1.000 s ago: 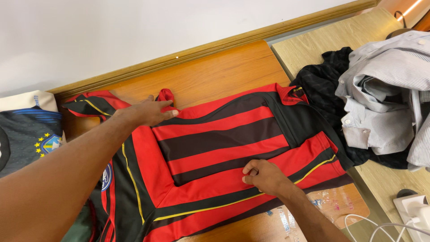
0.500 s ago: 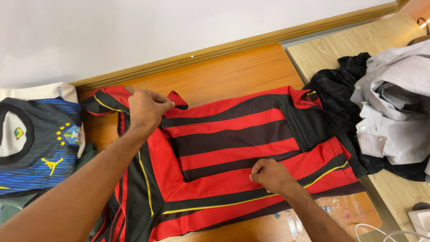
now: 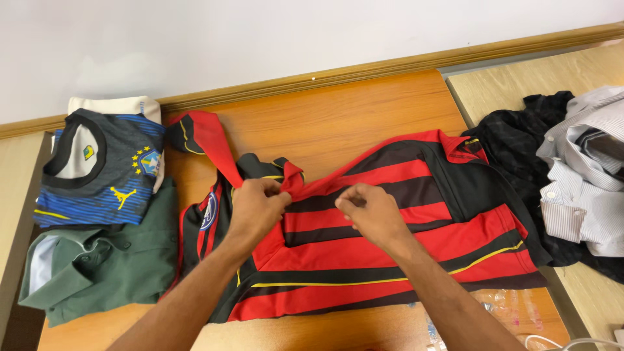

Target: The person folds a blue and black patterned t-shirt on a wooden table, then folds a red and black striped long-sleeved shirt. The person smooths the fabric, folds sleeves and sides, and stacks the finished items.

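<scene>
A red and black striped jersey (image 3: pixel 416 253) with thin yellow lines lies spread on the orange wooden table (image 3: pixel 338 117). My left hand (image 3: pixel 257 208) pinches a bunched fold of its red fabric near the jersey's upper left part, lifting it a little. My right hand (image 3: pixel 367 211) grips the cloth just to the right of that fold, fingers closed on a red stripe. One sleeve (image 3: pixel 201 140) trails up and left from the pinch.
Folded at the left are a blue and grey jersey (image 3: pixel 97 172) over a cream garment and a green shirt (image 3: pixel 104 266). A black garment (image 3: pixel 513 143) and a pile of striped white shirts (image 3: pixel 585 169) lie on the paler table at right. A white cable shows bottom right.
My left hand has pulled the jersey's far edge toward me, bunching it. The right hand has moved up from the lower stripes to meet it. The view has shifted left.
</scene>
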